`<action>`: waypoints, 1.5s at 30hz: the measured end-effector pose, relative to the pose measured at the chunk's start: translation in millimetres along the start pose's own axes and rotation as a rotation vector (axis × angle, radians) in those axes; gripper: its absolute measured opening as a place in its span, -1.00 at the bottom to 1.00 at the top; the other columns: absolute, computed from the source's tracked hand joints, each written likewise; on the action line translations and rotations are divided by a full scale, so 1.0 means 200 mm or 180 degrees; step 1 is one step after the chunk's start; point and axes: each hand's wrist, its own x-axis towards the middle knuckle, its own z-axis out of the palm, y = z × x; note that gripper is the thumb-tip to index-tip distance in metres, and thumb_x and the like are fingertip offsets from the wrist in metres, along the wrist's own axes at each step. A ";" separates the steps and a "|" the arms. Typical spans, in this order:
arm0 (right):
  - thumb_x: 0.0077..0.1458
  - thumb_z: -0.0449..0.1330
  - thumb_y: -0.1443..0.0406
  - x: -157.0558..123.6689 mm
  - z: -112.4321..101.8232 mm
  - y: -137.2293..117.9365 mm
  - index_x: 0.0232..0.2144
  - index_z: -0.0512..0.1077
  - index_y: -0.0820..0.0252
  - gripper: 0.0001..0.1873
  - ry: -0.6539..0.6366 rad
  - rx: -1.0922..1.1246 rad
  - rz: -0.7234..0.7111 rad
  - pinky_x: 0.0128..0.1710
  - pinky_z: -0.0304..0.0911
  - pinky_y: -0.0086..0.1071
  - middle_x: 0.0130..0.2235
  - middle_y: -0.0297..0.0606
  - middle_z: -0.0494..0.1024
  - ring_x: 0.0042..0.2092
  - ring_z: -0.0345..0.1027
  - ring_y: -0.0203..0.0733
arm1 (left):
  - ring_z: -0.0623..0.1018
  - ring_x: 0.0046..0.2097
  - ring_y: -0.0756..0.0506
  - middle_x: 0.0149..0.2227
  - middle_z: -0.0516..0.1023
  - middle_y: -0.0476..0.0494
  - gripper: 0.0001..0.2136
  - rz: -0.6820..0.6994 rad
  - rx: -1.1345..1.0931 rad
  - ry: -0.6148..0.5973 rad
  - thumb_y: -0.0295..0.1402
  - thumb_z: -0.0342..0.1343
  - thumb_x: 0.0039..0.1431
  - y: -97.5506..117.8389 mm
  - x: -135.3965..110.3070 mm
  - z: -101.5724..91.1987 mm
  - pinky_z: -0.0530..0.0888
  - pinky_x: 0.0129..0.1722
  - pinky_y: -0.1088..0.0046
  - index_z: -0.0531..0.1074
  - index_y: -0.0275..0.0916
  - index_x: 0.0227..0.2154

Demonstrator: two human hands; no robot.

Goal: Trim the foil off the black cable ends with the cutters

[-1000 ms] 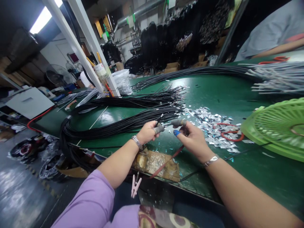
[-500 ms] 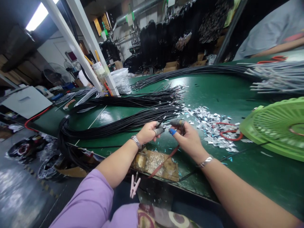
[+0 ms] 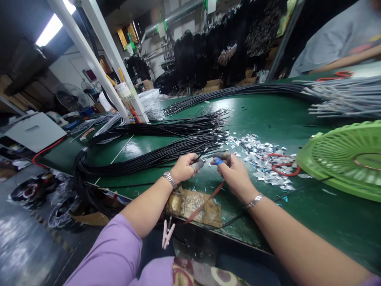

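My left hand (image 3: 185,167), a watch on its wrist, is closed in a pinch on the end of a black cable (image 3: 200,156). Dark coverings sit on its fingertips. Just to the right, apart by a small gap, my right hand (image 3: 238,174) has thumb and forefinger pressed together. Blue tape (image 3: 218,161) wraps the thumb, and the fingers wear dark coverings. Whatever lies between those fingertips is too small to make out. Behind both hands a thick bundle of black cables (image 3: 154,155) lies on the green table (image 3: 262,113), its stripped ends pointing right.
Foil scraps (image 3: 258,159) are heaped right of my hands, with red-handled scissors (image 3: 285,170) among them. A green fan cover (image 3: 342,159) stands at the right. A taped wooden block (image 3: 193,204) and a pink clothespin (image 3: 168,234) are at the near edge. A co-worker's sleeve (image 3: 333,43) shows far right.
My right thumb and forefinger have come closer together. My left hand keeps its pinch on the cable, and the whole view has shifted slightly.
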 end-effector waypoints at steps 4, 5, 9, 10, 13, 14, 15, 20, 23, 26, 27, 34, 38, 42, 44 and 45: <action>-0.18 0.29 -0.03 -0.03 0.03 -0.03 -0.39 0.34 0.13 -0.57 -0.0323 0.0447 0.0405 -0.62 -0.02 -0.43 -0.61 -0.45 0.28 -0.59 0.05 -0.34 | 0.37 -0.51 0.04 -0.54 0.41 0.00 -0.87 0.0611 0.0987 0.0368 -0.33 0.08 0.10 0.00 -0.01 0.00 0.29 -0.47 0.54 0.33 -0.27 -0.47; -0.22 0.32 -0.02 -0.04 0.04 -0.04 -0.39 0.33 0.12 -0.56 -0.0329 0.0499 0.0438 -0.64 -0.05 -0.43 -0.61 -0.46 0.28 -0.60 0.03 -0.35 | 0.39 -0.47 0.02 -0.52 0.42 -0.02 -0.89 0.0753 0.1296 0.0444 -0.35 0.08 0.10 0.00 -0.01 0.00 0.31 -0.42 0.52 0.34 -0.26 -0.47; -0.31 0.37 0.02 -0.05 0.06 -0.05 -0.43 0.31 0.11 -0.55 -0.0213 0.0654 0.0544 -0.65 -0.10 -0.43 -0.62 -0.46 0.27 -0.61 0.02 -0.35 | 0.48 -0.37 -0.07 -0.43 0.48 -0.12 -0.91 0.0942 0.2272 0.0500 -0.37 0.01 0.12 0.00 -0.03 0.02 0.35 -0.35 0.46 0.38 -0.25 -0.39; -0.33 0.37 0.03 -0.05 0.06 -0.05 -0.44 0.31 0.11 -0.55 -0.0190 0.0699 0.0575 -0.65 -0.09 -0.43 -0.62 -0.46 0.27 -0.60 0.03 -0.35 | 0.49 -0.35 -0.09 -0.41 0.49 -0.14 -0.90 0.0943 0.2444 0.0483 -0.37 0.00 0.12 0.00 -0.04 0.03 0.36 -0.34 0.45 0.38 -0.25 -0.37; -0.38 0.37 0.06 -0.04 0.05 -0.04 -0.45 0.32 0.11 -0.56 -0.0172 0.0761 0.0644 -0.64 -0.08 -0.43 -0.62 -0.48 0.25 -0.59 0.05 -0.34 | 0.51 -0.30 -0.13 -0.35 0.51 -0.19 -0.86 0.0913 0.2825 0.0414 -0.38 0.01 0.09 0.02 -0.05 0.04 0.38 -0.33 0.41 0.40 -0.27 -0.30; -0.38 0.37 0.08 -0.03 0.05 -0.04 -0.46 0.32 0.11 -0.57 -0.0168 0.0733 0.0660 -0.64 -0.07 -0.43 -0.63 -0.48 0.25 -0.59 0.05 -0.34 | 0.52 -0.29 -0.14 -0.34 0.52 -0.20 -0.84 0.0917 0.2910 0.0386 -0.40 0.01 0.07 0.02 -0.05 0.04 0.39 -0.33 0.41 0.41 -0.27 -0.28; -0.39 0.36 0.10 -0.03 0.05 -0.04 -0.46 0.33 0.12 -0.59 -0.0158 0.0671 0.0679 -0.64 -0.07 -0.43 -0.63 -0.48 0.25 -0.60 0.04 -0.34 | 0.52 -0.28 -0.15 -0.33 0.52 -0.21 -0.83 0.0932 0.2976 0.0354 -0.42 0.02 0.05 0.03 -0.06 0.04 0.39 -0.32 0.40 0.41 -0.28 -0.27; -0.35 0.31 0.20 -0.03 0.03 -0.04 -0.46 0.35 0.14 -0.68 -0.0176 0.0208 0.0733 -0.63 -0.01 -0.42 -0.62 -0.46 0.30 -0.61 0.06 -0.34 | 0.51 -0.27 -0.14 -0.32 0.51 -0.20 -0.81 0.0849 0.3108 0.0287 -0.49 0.04 -0.03 0.05 -0.06 0.05 0.39 -0.33 0.41 0.42 -0.26 -0.30; -0.31 0.31 0.17 -0.02 -0.01 -0.05 -0.39 0.35 0.13 -0.64 -0.0329 0.0243 0.0479 -0.58 0.07 -0.40 -0.58 -0.42 0.39 -0.57 0.15 -0.29 | 0.49 -0.32 -0.10 -0.38 0.50 -0.13 -0.88 0.0519 0.2815 0.0387 -0.44 0.04 0.04 0.04 -0.05 0.03 0.35 -0.36 0.45 0.41 -0.23 -0.32; -0.23 0.28 0.16 0.00 -0.05 -0.05 -0.34 0.38 0.12 -0.66 -0.0213 0.0052 -0.0017 -0.49 0.16 -0.35 -0.50 -0.33 0.46 -0.48 0.26 -0.21 | 0.41 -0.45 -0.02 -0.52 0.43 -0.03 -0.84 0.0370 0.1853 0.0276 -0.28 0.00 0.17 0.01 -0.01 0.00 0.28 -0.45 0.50 0.37 -0.24 -0.43; -0.20 0.26 0.16 0.00 -0.06 -0.05 -0.35 0.40 0.12 -0.70 -0.0177 -0.0087 -0.0177 -0.47 0.17 -0.34 -0.50 -0.32 0.46 -0.47 0.25 -0.21 | 0.37 -0.49 0.01 -0.56 0.39 0.00 -0.79 0.0350 0.1441 0.0147 -0.23 -0.01 0.18 0.00 0.00 -0.01 0.26 -0.48 0.52 0.35 -0.25 -0.46; -0.09 0.20 0.17 0.03 -0.06 -0.05 -0.36 0.46 0.15 -0.77 -0.0523 -0.0660 -0.0497 -0.51 0.12 -0.36 -0.52 -0.33 0.43 -0.53 0.14 -0.26 | 0.25 -0.56 0.08 -0.62 0.26 0.10 -0.81 0.0435 0.0199 -0.0437 -0.25 0.06 0.12 -0.03 0.02 -0.02 0.23 -0.51 0.57 0.37 -0.30 -0.44; -0.13 0.19 0.21 0.04 -0.05 -0.02 -0.46 0.41 0.13 -0.87 -0.0632 -0.0797 -0.0441 -0.49 0.12 -0.36 -0.55 -0.34 0.39 -0.49 0.18 -0.22 | 0.34 -0.47 0.05 -0.52 0.38 0.03 -0.86 0.0645 0.0387 -0.0434 -0.32 0.11 0.07 -0.04 0.02 -0.02 0.31 -0.41 0.54 0.42 -0.30 -0.38; -0.12 0.14 0.25 0.05 -0.05 -0.01 -0.48 0.37 0.11 -0.92 -0.0620 -0.0830 -0.0410 -0.49 0.12 -0.36 -0.55 -0.34 0.39 -0.49 0.19 -0.22 | 0.41 -0.39 0.02 -0.42 0.45 -0.01 -0.86 0.0751 0.0702 -0.0181 -0.39 0.18 -0.01 -0.06 0.02 -0.02 0.37 -0.33 0.51 0.43 -0.29 -0.34; -0.12 0.13 0.24 0.04 -0.05 -0.01 -0.48 0.36 0.11 -0.91 -0.0593 -0.0831 -0.0432 -0.50 0.12 -0.37 -0.56 -0.35 0.38 -0.50 0.18 -0.23 | 0.40 -0.43 0.03 -0.46 0.43 0.01 -0.89 0.0739 0.0755 -0.0063 -0.39 0.18 0.00 -0.06 0.02 -0.02 0.36 -0.36 0.53 0.43 -0.29 -0.38; -0.11 0.13 0.24 0.04 -0.05 -0.01 -0.47 0.36 0.11 -0.90 -0.0588 -0.0839 -0.0447 -0.50 0.11 -0.37 -0.56 -0.36 0.37 -0.50 0.18 -0.23 | 0.39 -0.44 0.04 -0.48 0.41 0.02 -0.90 0.0748 0.0787 -0.0004 -0.39 0.19 0.01 -0.05 0.02 -0.02 0.35 -0.38 0.54 0.42 -0.29 -0.40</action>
